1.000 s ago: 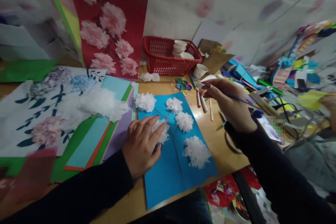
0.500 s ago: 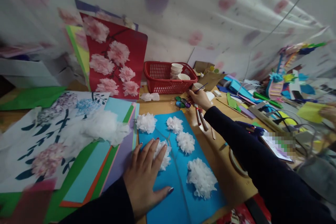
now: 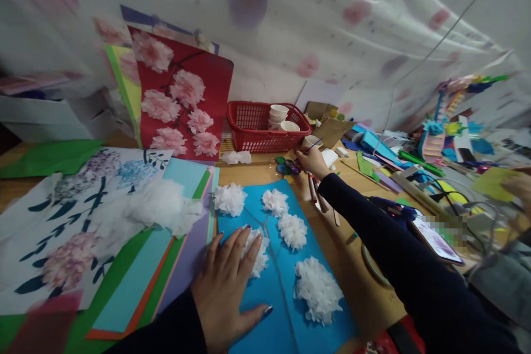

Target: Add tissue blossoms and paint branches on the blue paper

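My left hand lies spread on a blue sheet, its fingers over the edge of one white tissue flower. Several more tissue flowers sit on the sheet along a thin drawn branch. Beyond the sheet's far edge, my right hand pinches a slim dark paintbrush, tilted up to the right. That hand is beside a small set of paint pots, just in front of a white paper cup. The brush's tip is hidden by my fingers.
A red basket with paper cups stands at the back, beside a red flower picture. Coloured sheets and white tissue lie left. Markers, a glue gun, a phone and another person's hand are right.
My right hand, with the paintbrush, has shifted slightly left and down, toward the paint pots. My left hand stays spread on the sheet. The view has tilted a little.
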Tool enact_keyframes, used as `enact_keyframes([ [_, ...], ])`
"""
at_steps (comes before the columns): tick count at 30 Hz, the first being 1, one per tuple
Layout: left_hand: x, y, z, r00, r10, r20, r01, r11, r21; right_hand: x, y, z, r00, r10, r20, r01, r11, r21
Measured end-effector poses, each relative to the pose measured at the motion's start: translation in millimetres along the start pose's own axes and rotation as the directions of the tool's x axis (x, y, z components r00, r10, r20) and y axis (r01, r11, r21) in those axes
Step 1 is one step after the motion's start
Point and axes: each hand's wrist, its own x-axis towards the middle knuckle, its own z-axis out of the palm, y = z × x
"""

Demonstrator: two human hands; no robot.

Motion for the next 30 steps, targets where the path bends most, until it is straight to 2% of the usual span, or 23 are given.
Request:
enact_keyframes([
  [5,-1.1,-0.4,2.0,1.000,-0.009,0.006,0.009,1.000,0.006,-1.9,1.2,-2.0,0.999,-0.011,-0.040,0.012,1.000,0.008],
  [10,-2.3,-0.4,4.8,1.000,-0.018,-0.003,0.018,1.000,0.024,-6.9,-1.0,-6.8,0.998,0.033,-0.045,-0.030,0.997,0.065],
  [15,-3.7,-4.4,9.9,0.998,0.053,-0.043,-0.051,0.998,0.040,-10.8,0.3,-10.0,0.997,0.067,-0.046,-0.059,0.988,0.143],
  [20,-2.2,1.6,4.9,0.999,-0.027,-0.034,0.027,1.000,0.000,-19.9,1.1,-15.2,0.997,0.036,-0.063,-0.018,0.965,0.260],
  [25,-0.3,3.6,-1.8,1.000,-0.026,-0.011,0.026,0.999,-0.034,-49.6,-2.2,-26.1,0.995,-0.027,-0.093,0.063,0.913,0.402],
  [30,0.7,2.3,-3.7,1.000,0.008,0.009,-0.007,0.997,-0.072,-102.6,-3.2,-37.4,0.993,-0.101,-0.061,0.118,0.864,0.489],
])
